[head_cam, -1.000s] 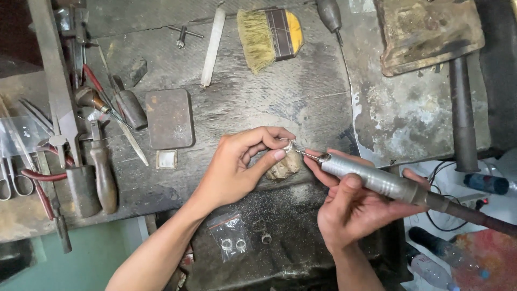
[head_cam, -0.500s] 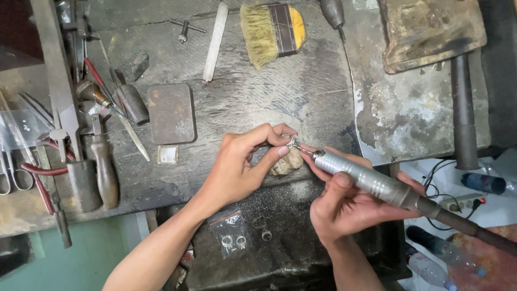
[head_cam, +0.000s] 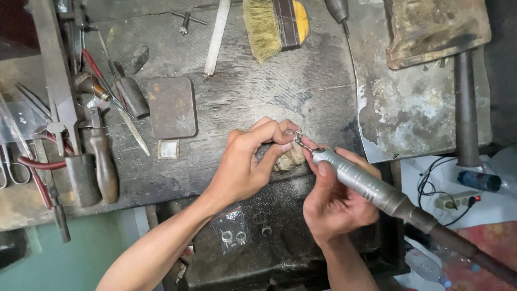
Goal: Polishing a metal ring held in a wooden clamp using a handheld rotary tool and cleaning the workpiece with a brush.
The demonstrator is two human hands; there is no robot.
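Compared with a second ago, the two hands are sitting a touch nearer the person and slightly more to the left over the bench, and the grey rotary handpiece is tilting at a steeper angle, its thin bit now pressing right up against the small metal piece rather than hovering just beside it; to my eye that means the grinding or polishing contact is properly under way. The left hand is closing in a tight pinch, thumb and forefinger gripping the small metal piece at their tips, the other fingers curling in behind. That piece is resting at the worn wooden bench pin, roughly in the middle of the dark, scarred workbench. The right hand is wrapping around the handpiece like a pen, fingers clenched on its barrel, with the flexible shaft trailing off to the near right. A small plastic bag holding rings is lying on the tray just below the wrists. Farther off, a bristle brush is lying at the far edge, and pliers and files are crowding the left side.
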